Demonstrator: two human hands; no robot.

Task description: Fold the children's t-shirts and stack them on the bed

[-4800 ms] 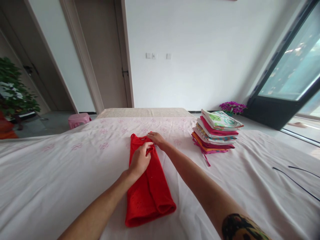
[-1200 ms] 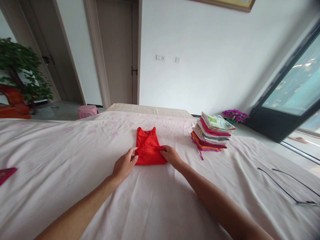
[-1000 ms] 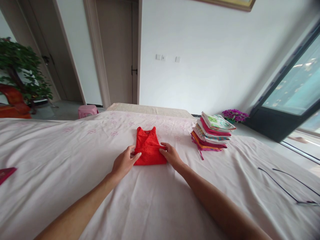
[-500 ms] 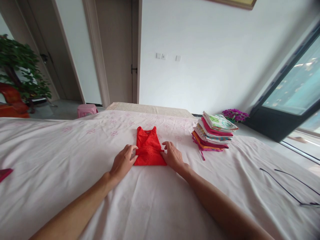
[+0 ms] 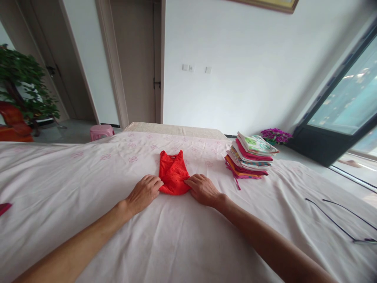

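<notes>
A red sleeveless top [image 5: 173, 173] with a V neck and small eyelet holes lies in front of me on the pale flowered sheet [image 5: 159, 236], its shoulder straps pointing away. My left hand [image 5: 146, 191] pinches its lower left edge. On the opposite side my right hand [image 5: 203, 189] is closed on the lower right edge, fingers bent over the cloth. Between the two hands the lower part of the top bulges and its near edge is rounded. The fingertips are partly hidden by the fabric.
To the right stands a stack of folded clothes [image 5: 250, 157], a thin tie hanging from it. Eyeglasses [image 5: 353, 239] lie at the far right. A dark pink cloth [image 5: 4, 208] shows at the left edge. Beyond the sheet are a pink stool [image 5: 101, 132] and purple flowers [image 5: 277, 135].
Both hands have closed on the lower sides of the red top. Its flat, straight near edge has become bunched and curved. The view has shifted slightly.
</notes>
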